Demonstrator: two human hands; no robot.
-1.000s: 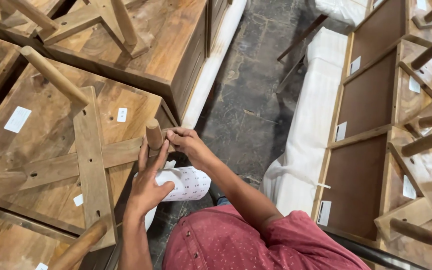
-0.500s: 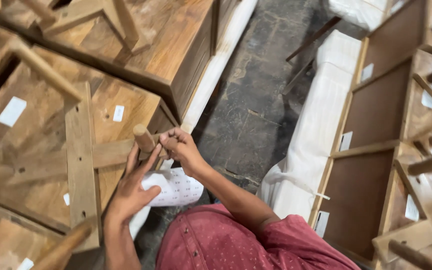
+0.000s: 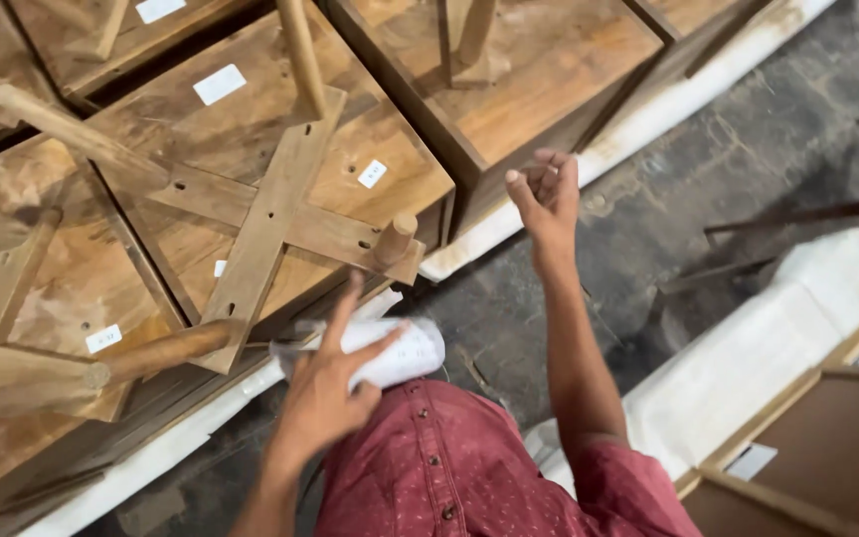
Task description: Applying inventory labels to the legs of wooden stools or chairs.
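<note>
We're over a dark grey concrete floor (image 3: 708, 189), stained and scuffed, running diagonally between two rows of furniture. On our left, upturned wooden tables (image 3: 241, 139) are packed side by side, legs up, cross braces showing, small white labels (image 3: 219, 84) stuck on the undersides. White foam strips (image 3: 668, 104) line their edges along the floor. On our right, more wooden frames (image 3: 827, 447) with white padding (image 3: 797, 328). Light is even and soft, no hard shadows. No walls or windows in view.
</note>
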